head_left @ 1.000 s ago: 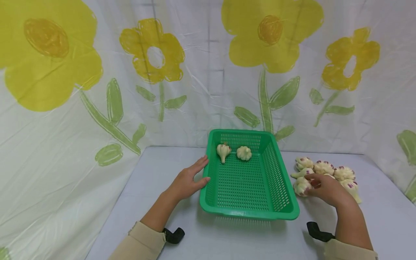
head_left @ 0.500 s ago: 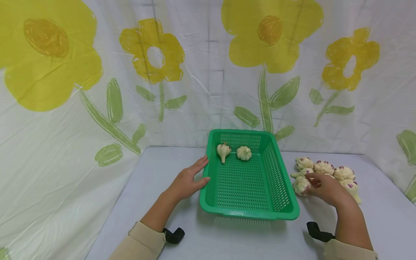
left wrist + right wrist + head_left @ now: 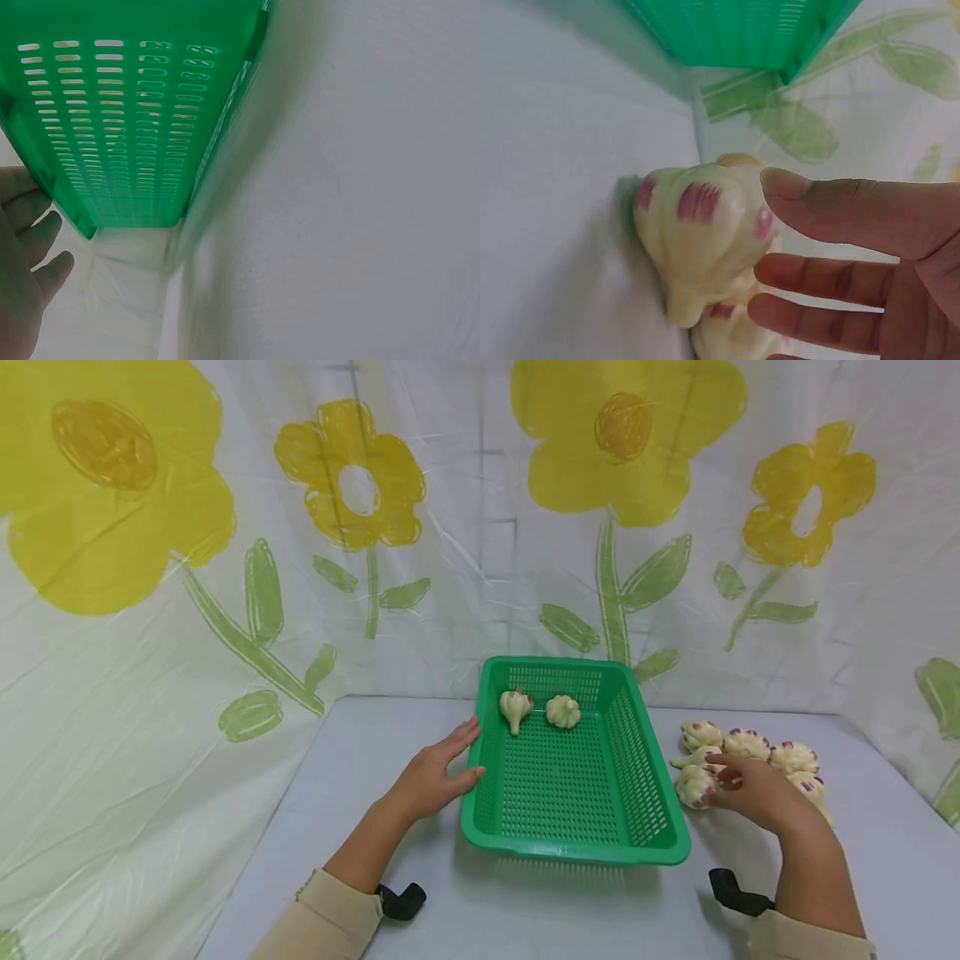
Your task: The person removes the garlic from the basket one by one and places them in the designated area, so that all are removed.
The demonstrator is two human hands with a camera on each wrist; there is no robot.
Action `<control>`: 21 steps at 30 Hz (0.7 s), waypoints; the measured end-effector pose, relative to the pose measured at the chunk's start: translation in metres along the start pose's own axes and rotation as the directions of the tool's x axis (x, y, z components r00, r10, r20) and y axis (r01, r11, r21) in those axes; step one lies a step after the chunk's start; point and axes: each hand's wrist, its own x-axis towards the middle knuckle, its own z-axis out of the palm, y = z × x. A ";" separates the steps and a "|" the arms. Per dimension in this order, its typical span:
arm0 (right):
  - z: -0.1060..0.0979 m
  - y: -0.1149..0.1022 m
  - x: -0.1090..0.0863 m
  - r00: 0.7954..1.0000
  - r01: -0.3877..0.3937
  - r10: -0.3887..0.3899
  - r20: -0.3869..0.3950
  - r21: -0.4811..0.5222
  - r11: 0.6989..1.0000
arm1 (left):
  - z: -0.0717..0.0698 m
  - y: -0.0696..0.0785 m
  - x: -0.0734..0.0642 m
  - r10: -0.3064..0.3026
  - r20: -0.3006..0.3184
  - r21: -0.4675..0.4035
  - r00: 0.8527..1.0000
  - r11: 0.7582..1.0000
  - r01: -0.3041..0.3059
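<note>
A green plastic basket (image 3: pixel 562 852) stands on the table, with two garlic bulbs (image 3: pixel 563 712) near its far end. At its left rim rests my left hand (image 3: pixel 429 781), fingers straight and slightly spread; the left wrist view shows those fingertips (image 3: pixel 56 270) beside the basket's perforated wall (image 3: pixel 112 135). To the right of the basket, my right hand (image 3: pixel 765 793) hovers at the nearest garlic bulb (image 3: pixel 694 787) of a small group. In the right wrist view the thumb and fingers (image 3: pixel 825 277) extend loosely by that purple-marked bulb (image 3: pixel 701 232), not curled round it; whether they touch it I cannot tell.
Several more garlic bulbs (image 3: pixel 746 743) lie behind and beside the right hand, some partly hidden by it. The white table (image 3: pixel 360 735) ends at a white curtain (image 3: pixel 465 602) printed with yellow flowers. A black strap piece (image 3: pixel 402 902) sits at each wrist.
</note>
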 end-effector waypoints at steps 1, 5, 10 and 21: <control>-0.002 -0.002 -0.001 1.000 -0.003 0.003 0.001 -0.002 1.000 | 0.000 0.000 0.000 0.001 0.001 0.001 1.000 1.000 -0.001; -0.008 -0.008 -0.006 1.000 -0.013 0.013 -0.001 -0.007 1.000 | 0.000 -0.002 0.001 0.003 0.001 0.009 1.000 1.000 -0.003; -0.017 -0.017 -0.013 1.000 0.013 -0.013 -0.017 -0.018 1.000 | 0.000 -0.001 0.001 0.009 -0.003 0.007 1.000 1.000 -0.009; -0.054 -0.058 -0.020 0.992 0.128 -0.128 0.010 -0.156 0.979 | 0.000 -0.002 0.001 0.014 -0.006 0.010 1.000 1.000 -0.014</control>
